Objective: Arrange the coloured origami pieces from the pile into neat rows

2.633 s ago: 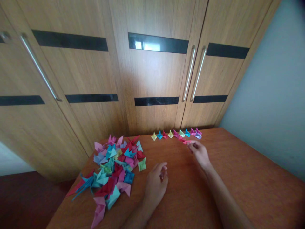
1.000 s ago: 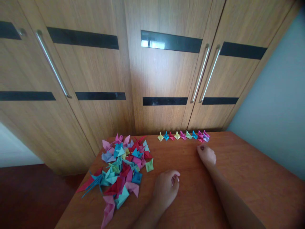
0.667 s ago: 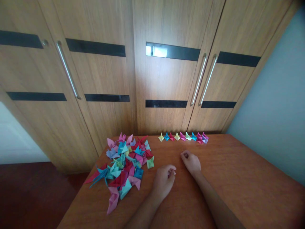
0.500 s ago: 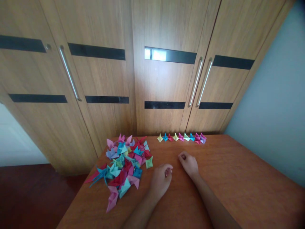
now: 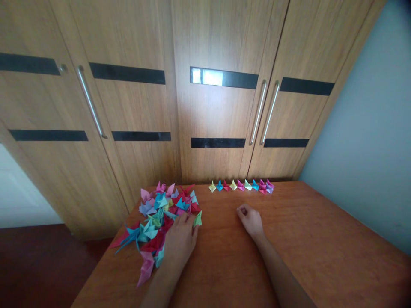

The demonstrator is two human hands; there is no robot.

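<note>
My left hand point(image 5: 180, 236) reaches over the right edge of a heap of folded paper cranes point(image 5: 159, 233) in pink, red, blue, teal and other colours. Its fingers point forward, with the thumb apart from them, and nothing shows held. Right by its fingertips is a light green paper crane point(image 5: 198, 219), partly covered by the hand. Part of the heap is hidden under this hand. My right hand point(image 5: 250, 220) rests on the table with its fingers curled closed, and no object shows in it.
Along the back edge of the wooden table point(image 5: 295, 239) stands a row of several small paper cranes point(image 5: 233, 185), bunched closer at its right end. Behind the table rises a wooden wardrobe point(image 5: 212, 111) with metal handles. A pale wall point(image 5: 359, 141) borders the right side.
My left hand has moved left from the middle of the table onto the heap, and its curled fingers have opened out. The right hand stays closed in place; the view has shifted slightly.
</note>
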